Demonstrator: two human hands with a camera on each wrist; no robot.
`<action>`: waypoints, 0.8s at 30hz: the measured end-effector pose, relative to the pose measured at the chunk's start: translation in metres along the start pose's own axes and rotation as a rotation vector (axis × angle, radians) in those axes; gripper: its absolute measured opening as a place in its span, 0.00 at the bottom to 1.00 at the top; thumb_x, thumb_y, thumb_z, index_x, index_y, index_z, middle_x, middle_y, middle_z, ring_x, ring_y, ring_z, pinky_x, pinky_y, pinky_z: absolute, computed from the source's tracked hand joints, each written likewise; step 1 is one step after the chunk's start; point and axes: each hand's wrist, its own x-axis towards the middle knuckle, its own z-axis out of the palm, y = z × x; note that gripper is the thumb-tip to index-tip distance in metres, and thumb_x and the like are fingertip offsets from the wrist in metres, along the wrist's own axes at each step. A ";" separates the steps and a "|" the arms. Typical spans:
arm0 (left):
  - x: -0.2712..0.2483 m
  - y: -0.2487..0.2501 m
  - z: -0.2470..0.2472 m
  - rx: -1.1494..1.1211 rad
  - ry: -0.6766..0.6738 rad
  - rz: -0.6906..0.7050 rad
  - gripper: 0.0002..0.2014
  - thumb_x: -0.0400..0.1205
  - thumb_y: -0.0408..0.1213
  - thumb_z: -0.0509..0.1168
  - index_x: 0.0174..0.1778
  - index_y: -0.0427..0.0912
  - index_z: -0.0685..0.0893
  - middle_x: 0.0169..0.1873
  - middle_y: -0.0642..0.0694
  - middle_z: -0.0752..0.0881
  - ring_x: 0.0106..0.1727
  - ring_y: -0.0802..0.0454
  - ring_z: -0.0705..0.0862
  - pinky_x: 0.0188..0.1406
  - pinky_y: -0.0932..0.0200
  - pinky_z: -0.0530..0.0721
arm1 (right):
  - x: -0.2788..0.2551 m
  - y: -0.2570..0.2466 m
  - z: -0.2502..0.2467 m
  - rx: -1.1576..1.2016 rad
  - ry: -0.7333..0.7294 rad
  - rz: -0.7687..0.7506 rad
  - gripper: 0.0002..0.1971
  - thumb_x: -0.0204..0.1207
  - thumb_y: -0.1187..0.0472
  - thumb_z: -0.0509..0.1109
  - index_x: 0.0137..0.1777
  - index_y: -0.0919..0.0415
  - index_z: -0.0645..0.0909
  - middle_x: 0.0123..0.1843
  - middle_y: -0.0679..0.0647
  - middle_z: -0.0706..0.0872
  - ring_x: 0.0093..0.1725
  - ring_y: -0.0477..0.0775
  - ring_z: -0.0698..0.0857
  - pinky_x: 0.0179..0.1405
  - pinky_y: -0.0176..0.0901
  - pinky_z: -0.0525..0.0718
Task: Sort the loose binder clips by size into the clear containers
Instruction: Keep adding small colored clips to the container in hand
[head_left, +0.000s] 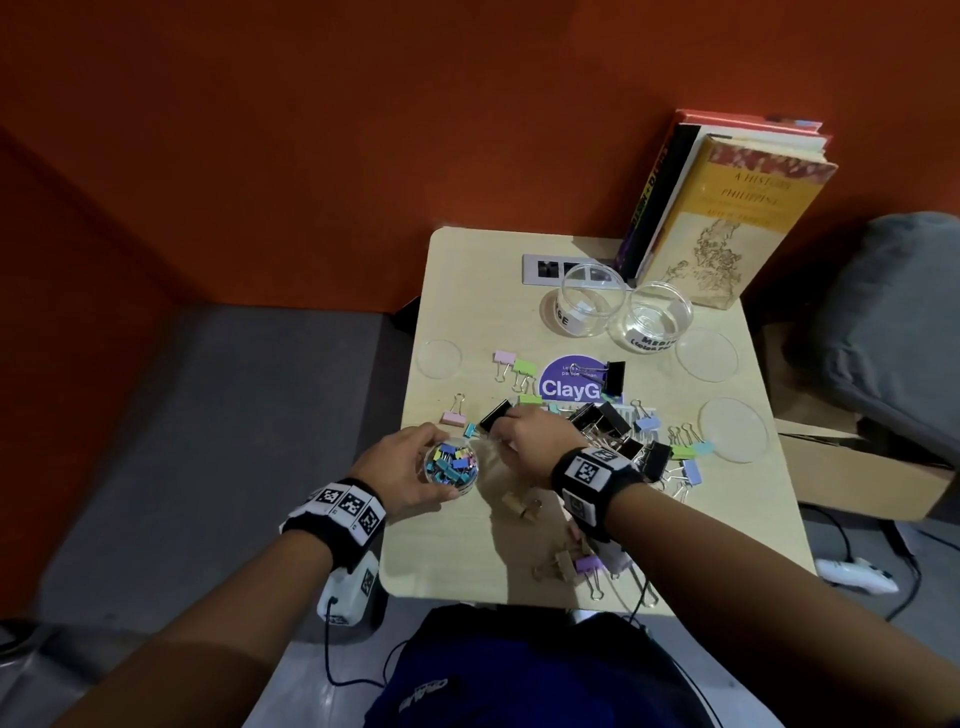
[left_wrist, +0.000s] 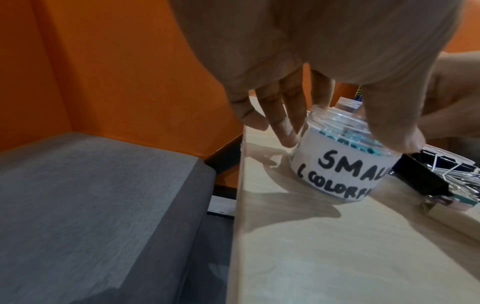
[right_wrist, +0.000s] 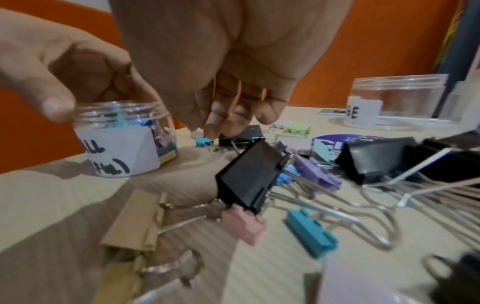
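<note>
My left hand (head_left: 436, 460) grips a small clear jar (head_left: 451, 462) at the table's left edge; it is labelled "SMALL" (left_wrist: 335, 164) and is full of small coloured clips. Thumb (right_wrist: 57, 107) and fingers (left_wrist: 285, 125) curl round its rim. My right hand (head_left: 506, 428) hangs just right of the jar, fingers (right_wrist: 215, 125) bunched downward over a small teal clip (right_wrist: 204, 142) on the table, with nothing visibly held. Large black clips (head_left: 608, 421), pastel clips (head_left: 514, 364) and tan clips (head_left: 519, 504) lie loose on the table. Two other clear jars, large (head_left: 592, 301) and medium (head_left: 657, 322), stand at the back.
Three clear lids (head_left: 439, 358) (head_left: 706, 353) (head_left: 732, 428) lie flat on the table. Books (head_left: 727, 208) lean at the back right. A purple sticker (head_left: 571, 382) marks the table's middle. The table edge (left_wrist: 241, 185) runs close to the small jar.
</note>
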 end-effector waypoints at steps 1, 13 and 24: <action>-0.002 0.000 -0.001 0.003 0.002 -0.004 0.39 0.58 0.70 0.73 0.63 0.58 0.77 0.56 0.60 0.83 0.53 0.60 0.84 0.54 0.50 0.87 | 0.006 -0.005 0.000 0.006 -0.039 -0.010 0.15 0.79 0.57 0.62 0.64 0.54 0.81 0.59 0.55 0.83 0.59 0.61 0.82 0.49 0.48 0.80; -0.011 -0.001 -0.003 -0.023 0.010 -0.032 0.38 0.59 0.67 0.74 0.63 0.55 0.77 0.58 0.57 0.83 0.55 0.56 0.83 0.56 0.48 0.85 | 0.019 -0.012 0.022 -0.178 -0.042 -0.044 0.14 0.79 0.63 0.66 0.63 0.55 0.82 0.56 0.53 0.78 0.52 0.60 0.83 0.35 0.47 0.78; -0.002 0.006 -0.001 -0.001 -0.001 -0.016 0.38 0.57 0.70 0.72 0.62 0.56 0.76 0.57 0.57 0.83 0.54 0.56 0.83 0.54 0.48 0.86 | 0.007 -0.011 0.014 0.033 -0.020 -0.013 0.16 0.75 0.67 0.64 0.62 0.59 0.81 0.57 0.57 0.80 0.53 0.62 0.83 0.43 0.45 0.77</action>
